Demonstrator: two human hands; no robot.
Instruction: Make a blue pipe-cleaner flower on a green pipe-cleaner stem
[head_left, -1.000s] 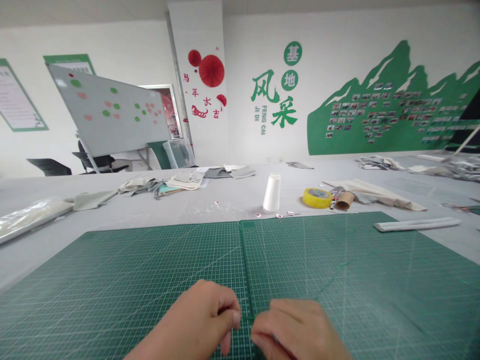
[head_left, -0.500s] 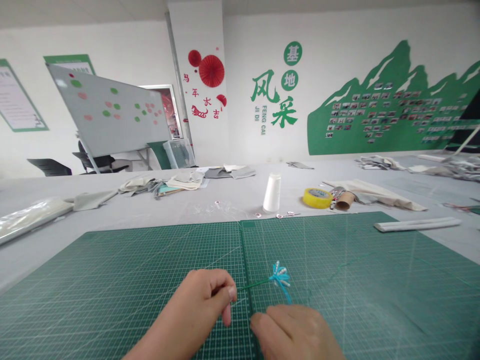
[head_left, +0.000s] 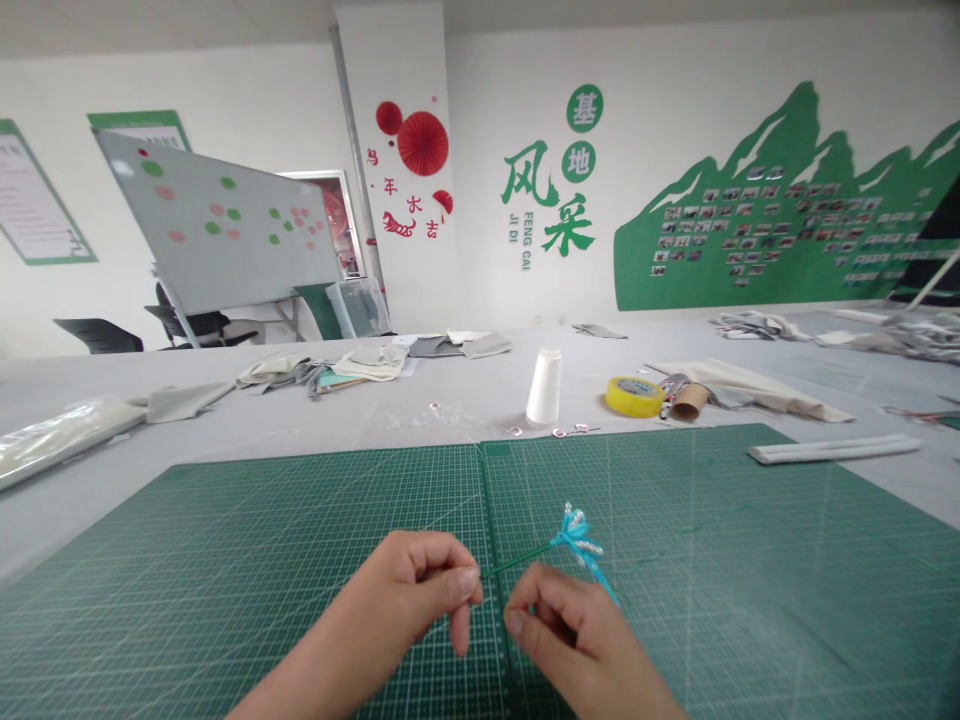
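Observation:
A small blue flower (head_left: 576, 537) with white beads has a thin green stem (head_left: 521, 560). My left hand (head_left: 420, 590) is closed, pinching that stem between thumb and forefinger, with the flower head pointing right. My right hand (head_left: 577, 635) is just below the stem, its thumb and forefinger pressed together; whatever lies between them is too small to make out. A blue strand (head_left: 604, 580) trails from the flower down behind my right hand. Both hands are over the green cutting mat (head_left: 300, 520).
Beyond the mat stand a white thread cone (head_left: 544, 388) and a yellow tape roll (head_left: 634, 397), beside a brown cardboard tube (head_left: 689, 402). Fabric pieces (head_left: 371, 362) lie farther back. A rolled white strip (head_left: 832, 450) crosses the mat's right edge.
My right hand has risen and turned, so its pinched thumb and forefinger show. The flower has shifted right and slightly up. My left hand keeps its pinch on the stem.

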